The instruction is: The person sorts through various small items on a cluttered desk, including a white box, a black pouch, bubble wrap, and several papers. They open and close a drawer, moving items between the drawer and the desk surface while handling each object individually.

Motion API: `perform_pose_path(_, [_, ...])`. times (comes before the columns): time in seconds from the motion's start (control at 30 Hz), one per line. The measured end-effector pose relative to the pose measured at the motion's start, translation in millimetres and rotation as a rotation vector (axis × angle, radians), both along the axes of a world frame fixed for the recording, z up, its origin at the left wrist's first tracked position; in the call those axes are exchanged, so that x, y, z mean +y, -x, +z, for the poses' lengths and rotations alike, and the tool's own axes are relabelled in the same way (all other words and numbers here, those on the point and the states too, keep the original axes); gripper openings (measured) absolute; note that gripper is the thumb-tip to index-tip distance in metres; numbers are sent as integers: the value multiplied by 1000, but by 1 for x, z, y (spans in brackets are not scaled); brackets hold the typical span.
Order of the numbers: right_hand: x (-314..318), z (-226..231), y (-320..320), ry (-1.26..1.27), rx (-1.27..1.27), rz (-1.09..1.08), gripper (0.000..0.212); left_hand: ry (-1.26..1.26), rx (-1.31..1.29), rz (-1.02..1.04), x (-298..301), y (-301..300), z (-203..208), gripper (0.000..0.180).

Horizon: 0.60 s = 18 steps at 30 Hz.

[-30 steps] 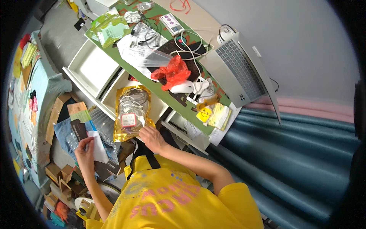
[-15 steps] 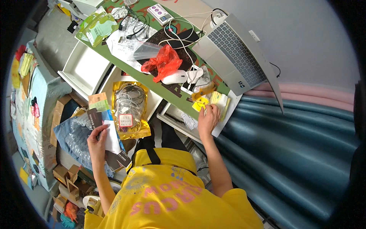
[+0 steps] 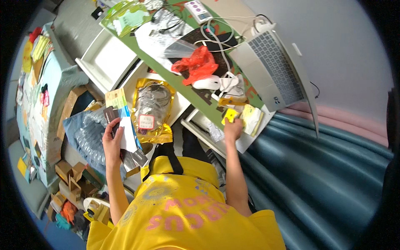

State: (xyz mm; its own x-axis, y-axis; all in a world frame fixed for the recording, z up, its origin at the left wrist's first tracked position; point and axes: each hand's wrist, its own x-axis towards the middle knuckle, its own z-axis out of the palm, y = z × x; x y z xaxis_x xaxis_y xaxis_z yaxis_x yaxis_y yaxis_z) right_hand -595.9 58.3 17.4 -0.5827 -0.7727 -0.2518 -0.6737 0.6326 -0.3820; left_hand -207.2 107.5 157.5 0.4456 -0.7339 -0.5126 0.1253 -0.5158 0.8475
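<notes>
My left hand (image 3: pixel 111 143) is closed around a fanned stack of printed leaflets (image 3: pixel 131 135), white, blue, dark and green-yellow, held upright beside the open drawer. At the desk's right end, my right hand (image 3: pixel 233 129) pinches a small flat yellow piece (image 3: pixel 230 115) with a smiley face, partly covered by my fingers. Just right of that hand lies a yellow-and-white soft packet (image 3: pixel 252 118). Between my hands, a gold pouch (image 3: pixel 166 135) with a clear front holds coiled cables and rests over the open drawer (image 3: pixel 180 106).
A laptop (image 3: pixel 277 66) stands open at the right of the green desk (image 3: pixel 158 71). On it lie a red plastic bag (image 3: pixel 198 64), a white mouse (image 3: pixel 207 82) and tangled cables. Two other drawers (image 3: pixel 106 62) (image 3: pixel 202 129) are pulled out. Cardboard boxes (image 3: pixel 77 179) sit at lower left.
The whole view has shifted, so things appear further right. My right fingers have closed further over the yellow piece and hide more of it. The left hand still holds the leaflets.
</notes>
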Motion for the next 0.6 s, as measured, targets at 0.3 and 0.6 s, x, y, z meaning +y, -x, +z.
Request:
perform_pose_path(0.3, [36,119,-30,-71,-898,-342,38,207,-267,410,44,-64,19,56])
perform_pose_path(0.6, [24,52,-149,-268,-1219,140,28,180,-52,530,76,-81,17,42])
